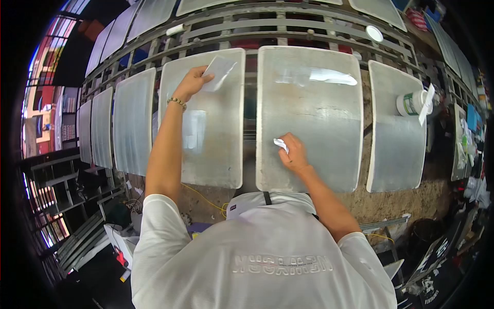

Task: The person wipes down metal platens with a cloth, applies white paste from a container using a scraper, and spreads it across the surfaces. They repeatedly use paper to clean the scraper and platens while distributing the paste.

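Note:
My left hand [193, 82], with a beaded bracelet at its wrist, grips a thin, translucent rectangular sheet [220, 69] over the upper part of a grey, white-edged panel [216, 139]. A pale, glossy rectangular patch [194, 131] lies lower on that panel. At the lower left of the neighbouring panel [319, 139], my right hand [294, 152] is closed on a small crumpled white piece [281, 144]. Shiny white streaks [332, 77] show near this panel's top.
More panels stand left [135, 123] and right [397, 149]. A white tub [409, 104] with a flat white strip [426, 105] sits on the right panel. Metal rails [288, 24] run behind, bearing a round white lid [374, 34]. A yellow cord [203, 196] lies below.

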`<state>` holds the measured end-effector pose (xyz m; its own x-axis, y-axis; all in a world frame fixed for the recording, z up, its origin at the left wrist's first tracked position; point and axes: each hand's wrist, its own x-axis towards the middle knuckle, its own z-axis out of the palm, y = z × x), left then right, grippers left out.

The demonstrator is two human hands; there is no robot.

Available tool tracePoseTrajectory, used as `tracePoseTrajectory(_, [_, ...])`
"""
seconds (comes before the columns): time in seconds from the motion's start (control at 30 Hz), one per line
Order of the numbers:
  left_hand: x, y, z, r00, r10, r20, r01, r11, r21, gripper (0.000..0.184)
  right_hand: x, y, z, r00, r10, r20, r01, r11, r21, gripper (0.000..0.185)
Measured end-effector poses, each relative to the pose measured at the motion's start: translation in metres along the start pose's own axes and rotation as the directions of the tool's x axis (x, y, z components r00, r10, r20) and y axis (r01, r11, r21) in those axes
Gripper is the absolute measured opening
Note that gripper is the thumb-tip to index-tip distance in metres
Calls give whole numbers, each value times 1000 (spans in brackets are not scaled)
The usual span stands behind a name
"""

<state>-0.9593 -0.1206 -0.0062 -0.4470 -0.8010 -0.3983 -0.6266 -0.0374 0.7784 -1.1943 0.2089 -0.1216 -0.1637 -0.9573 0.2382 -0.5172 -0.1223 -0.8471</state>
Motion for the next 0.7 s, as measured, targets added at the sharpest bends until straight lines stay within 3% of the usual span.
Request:
tracePoseTrajectory(0.03, [1,-15,-14,1000,-8,-7,8,1000,0,25,8,0,5,1000,-3,7,3,1000,7,18])
tracePoseTrajectory(0.1, [8,-42,-39,959,284,-26,-235,839,490,25,35,3,21,992,-119,51,123,989,-86,19])
tracePoseTrajectory(0.2, [24,-60,-53,928,370,-40,-262,725,637,34,83,0,43,985,-172,5,170,965,-201,24])
tracePoseTrajectory(0.33, [50,-119,-60,869,487,-92,-324,699,637,38,113,8,65,1000,-9,12,12,938,-345,27])
tracePoseTrajectory(0.4, [33,-149,-47,757,631,-168,-371,628,684,41,116,8,67,1000,-8,18,15,929,-370,26])
tracePoseTrajectory(0.47, [-14,-158,-29,777,601,-187,-287,603,744,44,114,7,69,1000,-13,6,15,915,-404,23])
tracePoseTrajectory(0.57, [-79,-164,-25,806,572,-152,-291,607,740,45,115,6,72,1000,5,-5,-6,901,-433,22])
tracePoseTrajectory(0.63, [-93,-155,-38,883,464,-71,-280,642,714,47,118,7,73,1000,-13,-14,6,898,-440,22])
tracePoseTrajectory(0.67, [-75,-159,-50,837,535,-116,-374,714,592,43,116,8,73,1000,-2,-7,-1,892,-452,22])
tracePoseTrajectory(0.7, [-56,-151,-59,815,562,-143,-366,690,625,43,115,8,73,1000,7,2,-5,886,-464,22])
